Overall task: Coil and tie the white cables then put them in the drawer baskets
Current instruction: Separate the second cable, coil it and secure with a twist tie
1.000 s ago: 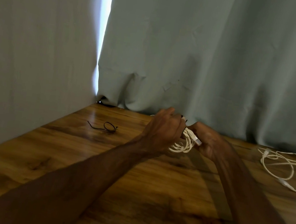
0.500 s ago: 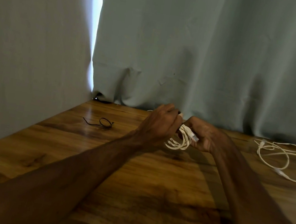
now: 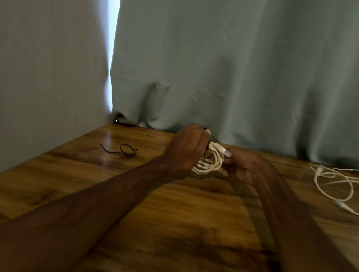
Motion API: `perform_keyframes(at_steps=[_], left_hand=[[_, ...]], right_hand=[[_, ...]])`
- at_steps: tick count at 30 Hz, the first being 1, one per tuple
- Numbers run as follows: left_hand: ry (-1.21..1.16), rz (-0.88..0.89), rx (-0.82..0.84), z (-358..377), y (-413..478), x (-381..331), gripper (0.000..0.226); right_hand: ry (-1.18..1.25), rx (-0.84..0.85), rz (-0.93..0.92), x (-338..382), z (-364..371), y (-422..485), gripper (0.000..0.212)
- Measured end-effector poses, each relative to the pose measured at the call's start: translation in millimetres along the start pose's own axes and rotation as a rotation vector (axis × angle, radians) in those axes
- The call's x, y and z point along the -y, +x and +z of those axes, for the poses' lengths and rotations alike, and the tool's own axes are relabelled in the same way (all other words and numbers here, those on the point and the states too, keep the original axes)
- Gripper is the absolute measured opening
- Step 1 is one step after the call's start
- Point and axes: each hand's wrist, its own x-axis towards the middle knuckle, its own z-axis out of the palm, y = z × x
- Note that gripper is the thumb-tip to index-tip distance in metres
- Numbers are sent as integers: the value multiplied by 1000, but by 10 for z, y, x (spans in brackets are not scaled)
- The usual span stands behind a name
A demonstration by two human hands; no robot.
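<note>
A pale grey-blue curtain (image 3: 254,65) fills the upper two thirds of the frame, with a bright slit of light at the upper left. Below it a brown wood-grain table (image 3: 196,220) spans the lower frame. Two bare forearms reach from the bottom corners towards the middle of the frame.

The left hand (image 3: 185,150) and right hand (image 3: 246,166) meet there just above the table, near the curtain's hem. A loose white cable (image 3: 347,189) lies in open loops on the table at the right edge, well apart from the hands.

The coiled white cable (image 3: 210,163) sits between the two hands. The left fingers are curled round its left side and the right fingers pinch its right side. At the left fingertips a thin dark strand (image 3: 207,150) crosses the coil. A small black tie (image 3: 126,149) lies looped on the table at centre left.
</note>
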Motion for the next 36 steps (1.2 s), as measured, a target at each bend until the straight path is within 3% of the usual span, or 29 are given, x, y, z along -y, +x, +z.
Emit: perform_keyframes(at_steps=[2, 4, 6, 9, 11, 14, 16, 19, 23, 32, 36], left_hand=[[-77, -219, -9, -30, 53, 25, 33], [-107, -375, 25, 16, 63, 164, 44], [-139, -441, -1, 58, 55, 296, 48], [-130, -583, 10, 60, 30, 421, 50], [-154, -659, -43, 22, 54, 415, 43], [-158, -662, -66, -15, 87, 357, 40], [-167, -654, -47, 30, 79, 363, 39], [-175, -656, -21, 74, 53, 362, 44], [-169, -605, -53, 79, 79, 325, 40], [-67, -621, -58, 82, 58, 361, 42], [-50, -625, -39, 68, 51, 362, 41]], right_hand=[[-53, -143, -140, 33, -2, 11, 16], [-123, -297, -400, 112, 7, -8, 26], [-119, -197, -598, 190, 70, -147, 30], [-281, 53, -620, 223, 183, -304, 27], [-485, 123, -614, 184, 281, -318, 17], [-663, 132, -608, 91, 455, -285, 15], [-719, 48, -669, 48, 543, -256, 15], [-660, -103, -712, 45, 546, -198, 25], [-468, -132, -628, 107, 494, -174, 24], [-701, -372, -864, 75, 567, -216, 18], [-713, -378, -902, 74, 573, -213, 17]])
